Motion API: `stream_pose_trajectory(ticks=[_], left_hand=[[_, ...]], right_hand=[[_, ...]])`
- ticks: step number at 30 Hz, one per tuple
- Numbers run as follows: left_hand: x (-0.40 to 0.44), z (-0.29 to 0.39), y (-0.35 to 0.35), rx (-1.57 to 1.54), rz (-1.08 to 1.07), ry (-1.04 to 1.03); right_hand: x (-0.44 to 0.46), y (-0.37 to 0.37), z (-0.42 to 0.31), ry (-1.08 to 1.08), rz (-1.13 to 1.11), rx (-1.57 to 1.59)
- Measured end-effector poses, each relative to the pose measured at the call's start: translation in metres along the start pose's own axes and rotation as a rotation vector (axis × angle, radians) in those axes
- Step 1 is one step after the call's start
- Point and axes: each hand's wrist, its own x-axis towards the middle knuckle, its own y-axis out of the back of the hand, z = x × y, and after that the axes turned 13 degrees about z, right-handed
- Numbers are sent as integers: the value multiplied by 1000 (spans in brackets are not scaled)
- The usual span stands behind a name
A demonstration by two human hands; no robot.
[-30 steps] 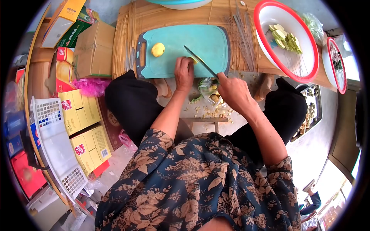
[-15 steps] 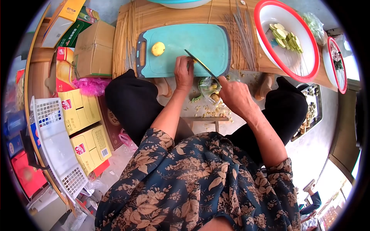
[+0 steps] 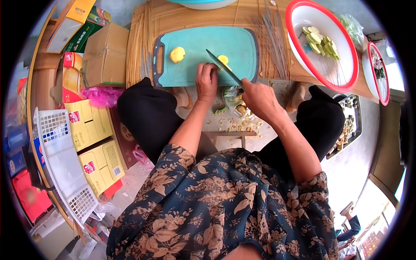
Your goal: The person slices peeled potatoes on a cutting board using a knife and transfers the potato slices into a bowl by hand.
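My right hand [image 3: 262, 100] grips the handle of a knife [image 3: 224, 68], its dark blade slanting up and left over the turquoise cutting board [image 3: 203, 39]. Just left of the blade, the fingers of my left hand [image 3: 206, 82] are curled down at the board's near edge, around a potato mostly hidden beneath them. Yellow potato slices [image 3: 222, 59] lie on the board at the blade's right side. A whole peeled potato [image 3: 177, 55] rests on the board's left part, apart from both hands.
Thin skewers [image 3: 141, 47] lie left of the board, and grey ones [image 3: 274, 43] right of it. A red-rimmed basin [image 3: 356, 65] with pale green slices stands at right. Below the table are a plastic bag [image 3: 236, 99] and scattered peelings [image 3: 236, 125]. Cartons [image 3: 104, 56] are stacked at left.
The knife and my right hand have shifted slightly left and down, the blade now showing its flat side. Yellow slices have appeared to the right of the blade. My left hand has barely moved.
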Motion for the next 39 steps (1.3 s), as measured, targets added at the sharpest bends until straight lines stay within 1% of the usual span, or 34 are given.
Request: stream_pose_trajectory(ticks=[2,9,15,23,26,30,33,35,39], left_hand=[[-1,0,0,-16,3,21],[-3,-3,-1,-56,4,58],[-4,-6,-1,-42,5,44],[-2,-3,1,-41,-3,41],[-1,-1,3,-36,-10,36],[-1,0,4,-14,-36,31],[0,1,0,-8,-31,19],[2,2,-2,13,-39,20],[7,3,-4,90,-78,57]], right_hand=[[-5,10,-6,16,5,10],[-21,8,-6,22,24,-5],[-23,8,-3,45,44,17],[-14,9,-7,12,-6,-25],[-7,5,-5,62,15,-24],[7,-14,-1,56,26,-21],[12,-16,3,27,-16,-25],[13,-16,9,-52,-78,36],[8,6,7,-117,-144,104]])
